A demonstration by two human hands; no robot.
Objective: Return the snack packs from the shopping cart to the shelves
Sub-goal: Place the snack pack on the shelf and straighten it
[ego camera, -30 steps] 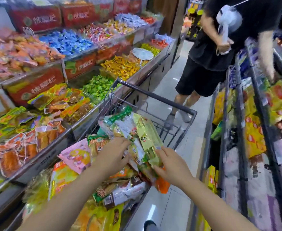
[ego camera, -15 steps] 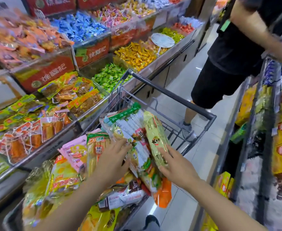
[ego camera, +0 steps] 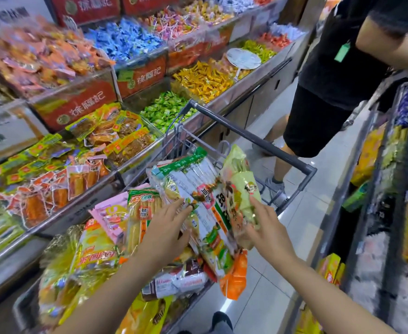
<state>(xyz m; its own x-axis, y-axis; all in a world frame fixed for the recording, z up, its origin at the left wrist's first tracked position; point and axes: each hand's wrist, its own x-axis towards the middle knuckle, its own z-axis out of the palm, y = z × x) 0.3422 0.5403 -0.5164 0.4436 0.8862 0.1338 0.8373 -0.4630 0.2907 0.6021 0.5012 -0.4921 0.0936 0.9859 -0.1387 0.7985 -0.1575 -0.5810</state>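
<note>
A grey wire shopping cart point(ego camera: 258, 141) stands in the aisle, heaped with snack packs. My right hand point(ego camera: 268, 227) grips a pale green snack pack point(ego camera: 240, 182) from below at the right side of the heap. My left hand point(ego camera: 167, 227) lies with straight fingers on a white and green pack point(ego camera: 186, 179) in the middle of the pile. Around them lie a pink pack point(ego camera: 108, 216), a yellow pack point(ego camera: 94, 249) and an orange pack point(ego camera: 234, 278). How many packs the right hand holds is unclear.
Bulk candy bins point(ego camera: 130, 42) and trays of small packs point(ego camera: 53, 169) line the left side. A shelf rack point(ego camera: 391, 189) with bagged snacks runs along the right. A person in black shorts point(ego camera: 318, 121) stands just beyond the cart handle. Grey floor tiles point(ego camera: 265, 297) show between.
My view has tilted down and come closer to the cart. My right hand has slid up along the pale green pack, and my left hand has spread over the middle packs.
</note>
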